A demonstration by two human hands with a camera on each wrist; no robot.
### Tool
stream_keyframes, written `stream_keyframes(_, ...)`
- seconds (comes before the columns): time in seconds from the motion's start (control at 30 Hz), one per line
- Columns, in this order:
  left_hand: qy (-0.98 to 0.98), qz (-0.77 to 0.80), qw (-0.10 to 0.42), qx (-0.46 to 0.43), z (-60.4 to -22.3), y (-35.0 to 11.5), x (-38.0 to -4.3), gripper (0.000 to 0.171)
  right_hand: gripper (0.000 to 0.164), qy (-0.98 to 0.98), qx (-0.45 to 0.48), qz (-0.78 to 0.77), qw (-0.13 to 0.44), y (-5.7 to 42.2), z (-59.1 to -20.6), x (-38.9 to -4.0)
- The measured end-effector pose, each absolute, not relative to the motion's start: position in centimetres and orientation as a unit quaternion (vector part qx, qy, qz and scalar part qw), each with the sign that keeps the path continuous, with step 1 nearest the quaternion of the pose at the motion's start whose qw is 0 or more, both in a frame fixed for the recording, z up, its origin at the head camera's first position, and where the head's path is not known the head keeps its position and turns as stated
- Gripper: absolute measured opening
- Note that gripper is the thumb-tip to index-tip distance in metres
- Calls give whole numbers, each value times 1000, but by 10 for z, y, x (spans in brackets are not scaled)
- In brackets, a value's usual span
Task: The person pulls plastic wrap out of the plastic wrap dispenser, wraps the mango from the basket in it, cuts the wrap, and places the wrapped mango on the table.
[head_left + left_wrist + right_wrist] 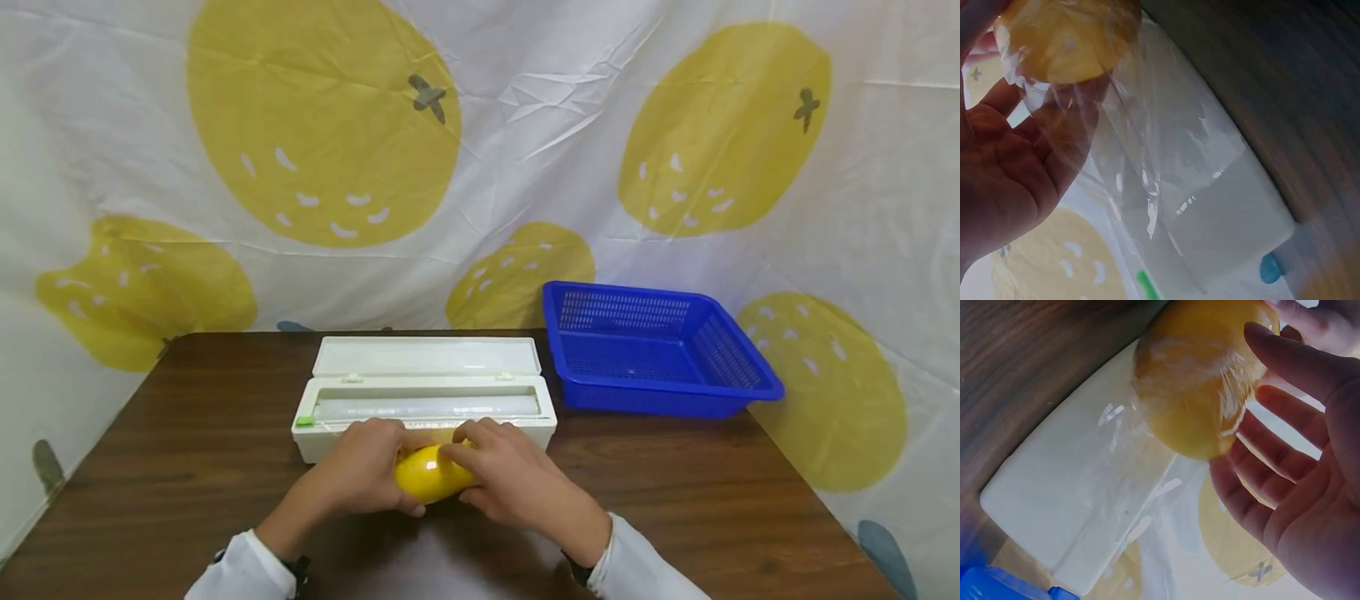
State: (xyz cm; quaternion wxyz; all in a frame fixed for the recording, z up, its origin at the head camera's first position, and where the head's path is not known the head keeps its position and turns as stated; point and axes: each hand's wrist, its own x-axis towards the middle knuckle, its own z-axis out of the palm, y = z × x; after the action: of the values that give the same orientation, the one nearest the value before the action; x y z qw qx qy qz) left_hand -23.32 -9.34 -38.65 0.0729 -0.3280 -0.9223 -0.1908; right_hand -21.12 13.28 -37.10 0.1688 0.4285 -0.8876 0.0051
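Just in front of the white cling film box [427, 385], both hands hold a smooth, oval yellow fruit [431, 473]. My left hand [363, 467] grips its left side, thumb low and fingers behind. My right hand [517, 475] curves round the right side, with thumb and fingertips at the skin. Clear cling film [1141, 144] covers part of the fruit and stretches in wrinkles to the box in the left wrist view. In the right wrist view, shiny film lies tight over the fruit [1191, 381]. The film roll [427, 407] sits inside the box.
The box's lid [427, 357] is raised at the back, and a green slider [304, 422] sits at its left front edge. A blue plastic basket [660, 400] stands on the right of the brown wooden table [187, 442]. A fruit-print cloth [525, 108] hangs behind.
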Motion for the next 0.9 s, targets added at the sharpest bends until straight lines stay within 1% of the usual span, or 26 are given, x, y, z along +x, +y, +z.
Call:
stream_keyframes(0.07, -923, -202, 66, -322, -387, -94, -234, 73, 49, -885, 431, -6, 174, 131, -372, -210)
stream_keyframes(0.17, -923, -210, 53, -318, -387, -95, -235, 73, 50, -885, 429, -26, 178, 130, -373, -210)
stream_keyframes(0.4, -916, -229, 43, -326, -385, -96, -237, 74, 61, -886, 423, -60, 180, 129, -377, -210)
stream_keyframes(0.5, -911, -254, 28, -324, -386, -99, -240, 74, 67, -887, 419, -70, 181, 129, -377, -211)
stream_keyframes(0.73, -899, -288, -16, -330, -388, -105, -245, 69, 82, -885, 414, -104, 186, 125, -384, -212)
stream_keyframes(0.9, -893, -303, -40, -330, -388, -107, -247, 65, 88, -882, 410, -124, 199, 123, -389, -212)
